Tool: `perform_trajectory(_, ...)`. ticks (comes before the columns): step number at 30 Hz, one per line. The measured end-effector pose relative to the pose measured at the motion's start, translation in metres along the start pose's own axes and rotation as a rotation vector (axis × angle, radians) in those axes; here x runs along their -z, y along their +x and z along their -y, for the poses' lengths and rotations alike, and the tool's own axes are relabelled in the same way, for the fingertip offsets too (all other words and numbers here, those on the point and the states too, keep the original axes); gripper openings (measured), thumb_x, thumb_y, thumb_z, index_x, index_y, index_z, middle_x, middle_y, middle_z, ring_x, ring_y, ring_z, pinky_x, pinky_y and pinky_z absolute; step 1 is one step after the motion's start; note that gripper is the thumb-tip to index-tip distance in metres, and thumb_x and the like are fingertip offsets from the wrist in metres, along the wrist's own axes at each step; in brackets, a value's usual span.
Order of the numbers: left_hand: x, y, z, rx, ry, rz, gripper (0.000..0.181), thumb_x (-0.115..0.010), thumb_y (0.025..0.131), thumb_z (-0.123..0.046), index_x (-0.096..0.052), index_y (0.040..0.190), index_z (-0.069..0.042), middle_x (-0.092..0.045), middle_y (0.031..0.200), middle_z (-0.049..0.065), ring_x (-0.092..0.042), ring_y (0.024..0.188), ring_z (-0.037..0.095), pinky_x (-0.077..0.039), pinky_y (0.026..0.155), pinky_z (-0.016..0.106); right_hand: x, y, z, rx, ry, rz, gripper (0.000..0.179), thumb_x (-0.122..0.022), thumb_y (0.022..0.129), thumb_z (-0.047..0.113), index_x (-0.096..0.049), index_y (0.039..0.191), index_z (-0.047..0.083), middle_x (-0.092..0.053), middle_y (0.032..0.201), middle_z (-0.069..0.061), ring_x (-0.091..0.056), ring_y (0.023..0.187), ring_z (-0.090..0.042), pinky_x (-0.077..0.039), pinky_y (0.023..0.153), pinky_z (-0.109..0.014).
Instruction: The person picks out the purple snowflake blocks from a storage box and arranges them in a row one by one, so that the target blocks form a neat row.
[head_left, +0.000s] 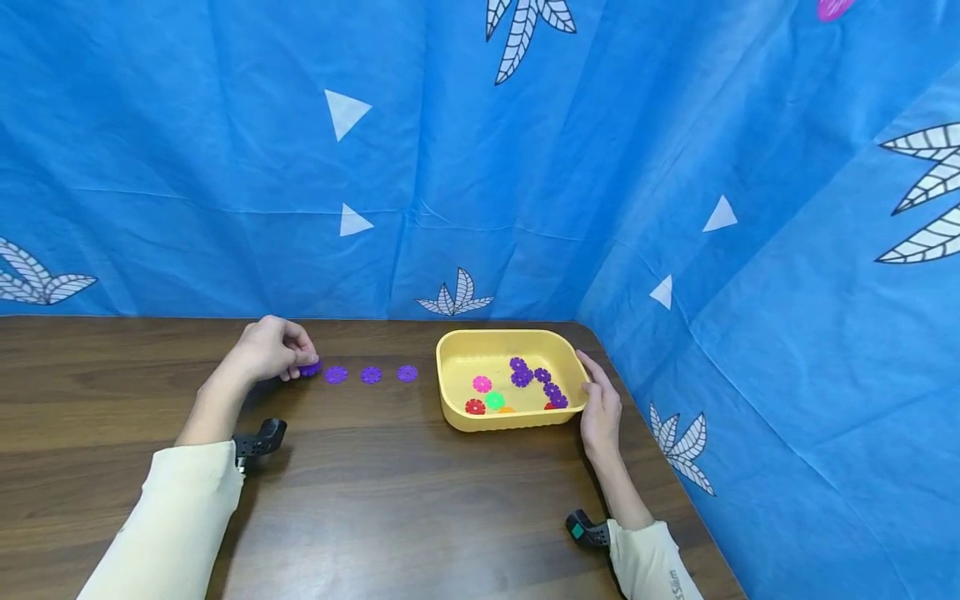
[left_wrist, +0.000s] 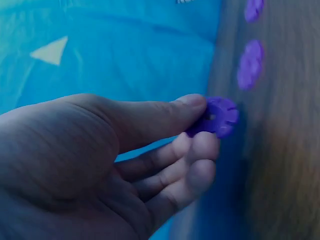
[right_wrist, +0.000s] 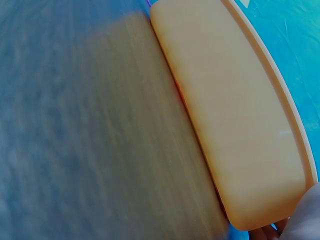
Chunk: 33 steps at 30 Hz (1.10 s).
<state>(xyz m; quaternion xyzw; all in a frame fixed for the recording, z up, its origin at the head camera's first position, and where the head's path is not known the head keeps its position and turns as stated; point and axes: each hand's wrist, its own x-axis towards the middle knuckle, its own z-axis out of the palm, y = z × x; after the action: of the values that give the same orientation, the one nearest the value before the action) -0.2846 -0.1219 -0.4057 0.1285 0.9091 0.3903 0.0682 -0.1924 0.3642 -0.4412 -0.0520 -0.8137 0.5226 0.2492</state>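
Between thumb and fingertips, my left hand [head_left: 268,348] pinches a purple notched plastic disc [left_wrist: 223,117] low over the table at the left. To its right, three more purple discs [head_left: 371,375] lie in a row on the wood. My right hand [head_left: 602,410] grips the right end of a yellow plastic basket [head_left: 480,422], thumb at the rim and fingers along the outer wall. Inside the basket are several purple discs [head_left: 522,377], two red ones, a pink disc [head_left: 482,384], a green disc [head_left: 495,401] and an orange one partly hidden by the front wall.
The dark wooden table [head_left: 390,508] ends at a blue patterned cloth [head_left: 285,167] hanging behind it and along its right side. A black wrist camera mount [head_left: 261,438] sits on the left forearm, another [head_left: 587,530] on the right.
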Motion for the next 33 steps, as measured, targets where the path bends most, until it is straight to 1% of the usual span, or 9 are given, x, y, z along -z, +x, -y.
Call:
perform_trajectory(4,0.0,0.001,0.01,0.03,-0.013,0.04,0.011,-0.079,0.092,-0.01,-0.076,0.088,0.0,-0.071,0.069,0.002,-0.063,0.062,0.015,-0.056,0.056,0.032,0.003,-0.006,0.014,0.006,-0.013,0.006,0.05,-0.035,0.104,-0.002,-0.056,0.15,0.002,-0.055,0.156,-0.017,-0.045,0.15,-0.032,-0.034,0.124,-0.051)
perform_trajectory(10,-0.001,0.004,0.015,0.071,-0.015,0.019,0.017,-0.086,0.084,-0.013,-0.074,0.089,-0.003,-0.067,0.066,-0.002,-0.06,0.061,0.015,-0.053,0.056,0.031,0.003,-0.005,0.016,0.01,-0.007,0.004,0.051,-0.035,0.104,-0.002,-0.056,0.15,0.002,-0.055,0.156,-0.017,-0.044,0.151,-0.031,-0.033,0.125,-0.052)
perform_trajectory(13,-0.001,0.005,0.016,0.081,-0.023,0.013,0.018,-0.086,0.086,-0.016,-0.073,0.09,-0.003,-0.067,0.067,-0.002,-0.06,0.062,0.016,-0.053,0.057,0.031,0.003,-0.005,0.015,0.008,-0.004,0.0,0.05,-0.035,0.104,-0.002,-0.056,0.15,0.002,-0.055,0.156,-0.017,-0.044,0.151,-0.032,-0.033,0.125,-0.052)
perform_trajectory(16,-0.003,0.005,0.018,0.061,0.003,-0.062,0.021,-0.082,0.092,-0.023,-0.075,0.089,-0.003,-0.067,0.065,-0.001,-0.06,0.062,0.014,-0.05,0.06,0.031,0.003,-0.006,0.014,0.006,-0.004,-0.002,0.05,-0.035,0.104,-0.002,-0.057,0.149,0.002,-0.055,0.156,-0.017,-0.044,0.151,-0.032,-0.033,0.125,-0.053)
perform_trajectory(20,-0.007,0.005,0.013,-0.006,0.059,-0.239,0.026,-0.076,0.097,-0.026,-0.076,0.087,-0.002,-0.071,0.065,0.005,-0.061,0.061,0.012,-0.043,0.068,0.034,0.002,-0.007,0.013,0.007,-0.001,-0.004,0.05,-0.035,0.105,-0.001,-0.057,0.149,0.002,-0.055,0.156,-0.016,-0.043,0.151,-0.032,-0.032,0.125,-0.053)
perform_trajectory(23,-0.014,0.008,0.001,-0.061,0.078,-0.346,0.023,-0.075,0.096,-0.021,-0.076,0.084,-0.002,-0.073,0.069,0.009,-0.063,0.064,0.016,-0.044,0.072,0.038,0.002,-0.007,0.011,0.005,-0.005,-0.001,0.05,-0.035,0.105,-0.001,-0.057,0.149,0.003,-0.055,0.156,-0.016,-0.043,0.151,-0.031,-0.033,0.125,-0.053)
perform_trajectory(26,-0.025,0.014,-0.017,-0.098,0.089,-0.425,0.019,-0.076,0.095,-0.018,-0.077,0.081,-0.004,-0.072,0.072,0.009,-0.064,0.071,0.025,-0.045,0.073,0.042,0.002,-0.007,0.011,0.004,-0.008,0.002,0.05,-0.035,0.105,-0.001,-0.057,0.149,0.003,-0.055,0.156,-0.016,-0.044,0.151,-0.031,-0.033,0.125,-0.052)
perform_trajectory(28,-0.037,0.019,-0.031,-0.115,0.081,-0.454,0.018,-0.076,0.094,-0.018,-0.077,0.081,-0.005,-0.072,0.074,0.009,-0.062,0.075,0.029,-0.045,0.072,0.044,0.002,-0.008,0.011,0.004,-0.012,0.001,0.049,-0.035,0.105,0.0,-0.057,0.149,0.003,-0.055,0.156,-0.016,-0.044,0.151,-0.031,-0.033,0.125,-0.052)
perform_trajectory(33,-0.073,0.031,-0.068,-0.166,0.038,-0.511,0.018,-0.076,0.093,-0.017,-0.076,0.078,-0.008,-0.071,0.071,0.006,-0.063,0.071,0.028,-0.047,0.068,0.044,0.001,-0.008,0.015,0.009,-0.012,0.003,0.049,-0.035,0.106,0.0,-0.056,0.15,0.003,-0.054,0.156,-0.017,-0.044,0.151,-0.033,-0.033,0.125,-0.052)
